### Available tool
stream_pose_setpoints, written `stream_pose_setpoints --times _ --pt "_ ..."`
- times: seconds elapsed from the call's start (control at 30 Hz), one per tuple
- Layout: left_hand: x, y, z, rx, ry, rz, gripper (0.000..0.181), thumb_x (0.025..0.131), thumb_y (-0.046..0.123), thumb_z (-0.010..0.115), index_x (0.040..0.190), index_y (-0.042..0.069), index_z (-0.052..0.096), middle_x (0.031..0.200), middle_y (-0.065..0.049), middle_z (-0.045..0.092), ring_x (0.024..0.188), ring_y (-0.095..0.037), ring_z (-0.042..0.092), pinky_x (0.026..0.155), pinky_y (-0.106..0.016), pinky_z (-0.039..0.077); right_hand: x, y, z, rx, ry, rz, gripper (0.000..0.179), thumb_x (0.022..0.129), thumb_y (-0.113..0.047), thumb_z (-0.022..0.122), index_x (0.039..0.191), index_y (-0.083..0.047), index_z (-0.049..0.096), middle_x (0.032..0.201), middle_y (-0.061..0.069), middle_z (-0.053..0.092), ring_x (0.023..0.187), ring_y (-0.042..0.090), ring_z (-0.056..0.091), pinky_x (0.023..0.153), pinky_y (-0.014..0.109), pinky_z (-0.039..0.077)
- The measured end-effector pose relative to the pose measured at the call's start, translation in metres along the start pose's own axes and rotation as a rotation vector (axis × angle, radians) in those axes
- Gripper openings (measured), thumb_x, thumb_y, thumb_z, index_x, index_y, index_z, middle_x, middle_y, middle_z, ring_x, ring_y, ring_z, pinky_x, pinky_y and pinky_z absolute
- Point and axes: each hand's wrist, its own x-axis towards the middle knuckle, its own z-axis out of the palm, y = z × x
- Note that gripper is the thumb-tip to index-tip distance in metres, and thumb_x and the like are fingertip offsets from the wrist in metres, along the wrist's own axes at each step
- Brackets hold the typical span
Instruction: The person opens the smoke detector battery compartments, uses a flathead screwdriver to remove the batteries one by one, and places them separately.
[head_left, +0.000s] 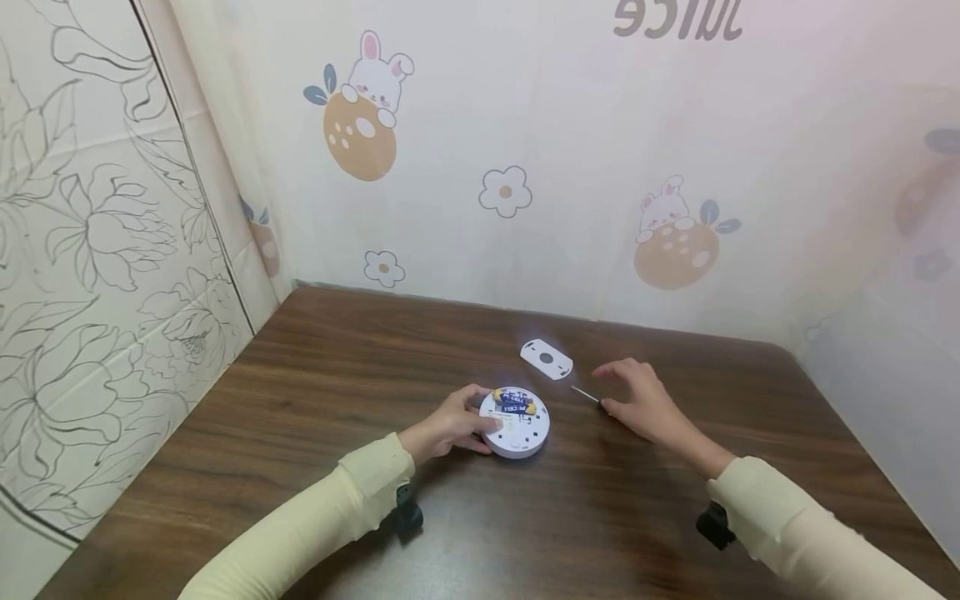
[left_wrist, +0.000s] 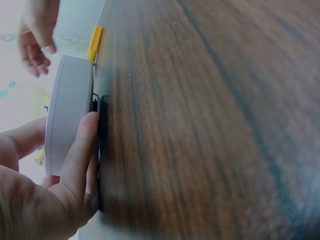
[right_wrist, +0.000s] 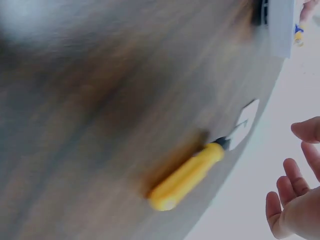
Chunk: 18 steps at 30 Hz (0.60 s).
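Observation:
My left hand [head_left: 450, 423] grips a round white battery-powered device [head_left: 517, 440], thumb on its upper face and fingers around its side. Two blue-and-yellow batteries [head_left: 513, 403] sit in its face. In the left wrist view the thick rim of the device [left_wrist: 72, 110] stands close over the table. My right hand [head_left: 643, 404] hovers with fingers spread and loosely bent, holding nothing. Beneath it lies a screwdriver [head_left: 586, 394], its handle hidden in the head view. The right wrist view shows that yellow handle [right_wrist: 187, 177] on the table, apart from the fingers.
A flat white plate [head_left: 534, 357] with rounded ends and a grey disc in its middle lies beyond the screwdriver tip. The brown wooden table [head_left: 360, 358] meets a printed curtain [head_left: 450, 233] at its back edge.

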Motion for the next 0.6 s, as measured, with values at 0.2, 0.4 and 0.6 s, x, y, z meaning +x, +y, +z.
stream_pose_setpoints --times 0.2,0.4,0.6 --pt "0.0 0.0 0.0 0.005 0.005 0.0 0.052 0.084 -0.005 0.067 0.131 0.004 0.047 0.102 -0.02 0.052 0.077 -0.027 0.062 0.066 -0.04 0.059 0.012 -0.017 0.004 0.016 -0.033 -0.001 0.034 0.082 -0.002 0.071 0.115 0.001 0.061 0.115 0.016 0.058 0.109 0.034 0.047 0.091 0.057 0.039" --pt "0.001 0.0 0.0 0.022 0.017 -0.005 0.052 0.084 -0.003 0.069 0.13 0.004 0.047 0.103 -0.02 0.052 0.08 -0.027 0.062 0.068 -0.04 0.059 0.023 -0.028 0.012 0.073 -0.073 -0.002 0.035 0.083 -0.008 0.073 0.115 0.0 0.061 0.112 0.015 0.06 0.107 0.033 0.052 0.091 0.052 0.045" --pt "0.001 0.0 0.0 0.016 0.02 -0.006 0.053 0.084 -0.003 0.069 0.131 0.003 0.047 0.102 -0.02 0.053 0.079 -0.026 0.062 0.068 -0.04 0.059 0.03 -0.04 0.025 0.064 -0.132 -0.038 0.027 0.083 -0.009 0.074 0.108 -0.003 0.065 0.104 0.009 0.064 0.099 0.026 0.059 0.086 0.046 0.051"
